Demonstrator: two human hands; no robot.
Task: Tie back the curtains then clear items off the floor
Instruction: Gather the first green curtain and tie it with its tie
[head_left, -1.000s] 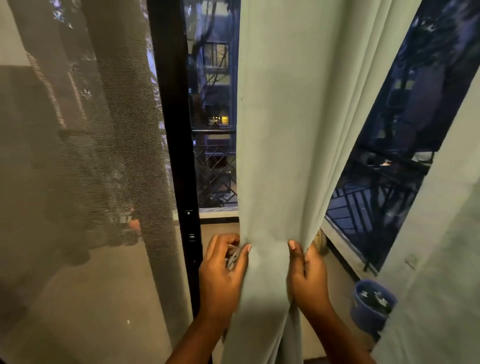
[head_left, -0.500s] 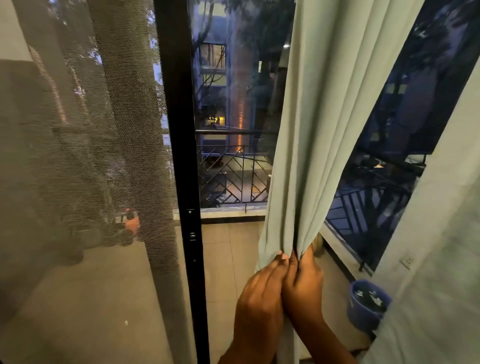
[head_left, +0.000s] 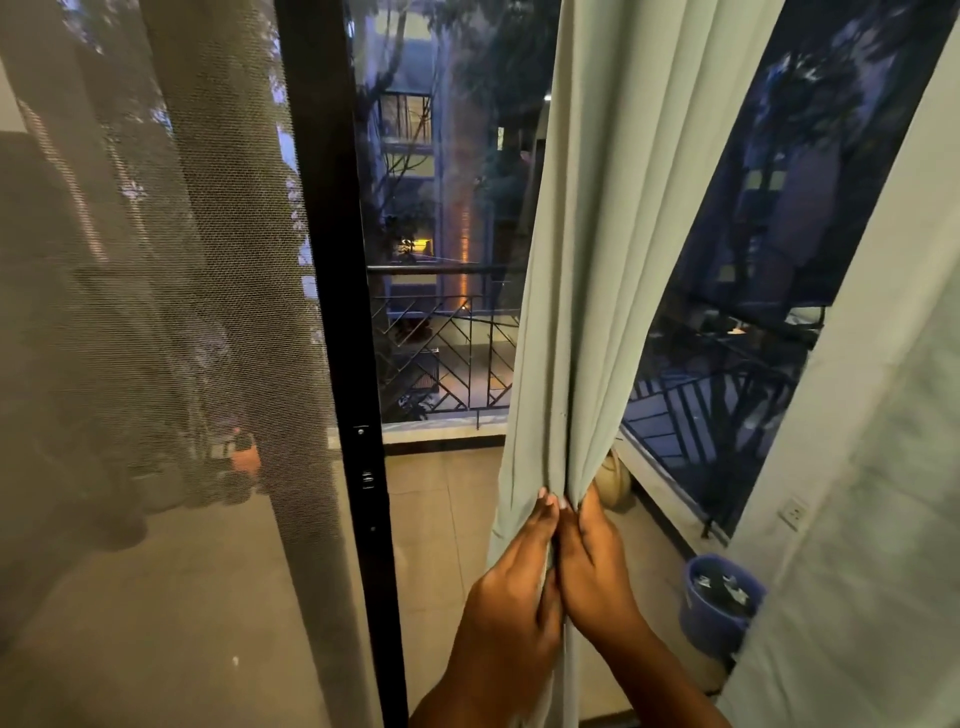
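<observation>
A pale green curtain (head_left: 597, 270) hangs in front of the open balcony door, bunched into narrow folds at its lower part. My left hand (head_left: 514, 587) and my right hand (head_left: 592, 566) squeeze the gathered cloth between them, palms facing each other, fingers pointing up along the folds. The cloth runs down between the two wrists. A second pale curtain panel (head_left: 883, 467) hangs at the right edge. No tie-back band is in view.
A black door frame (head_left: 337, 312) stands left of the curtain, with a mesh screen (head_left: 156, 312) beside it. On the balcony floor sit a blue bucket (head_left: 722, 603) and a tan round object (head_left: 613, 480) by the railing (head_left: 452, 358). A wall socket (head_left: 794, 512) is low on the right.
The curtain was spread wide between my hands a second ago. My left hand has swept right to meet the right one, gathering the cloth into a tight bunch and uncovering the balcony view.
</observation>
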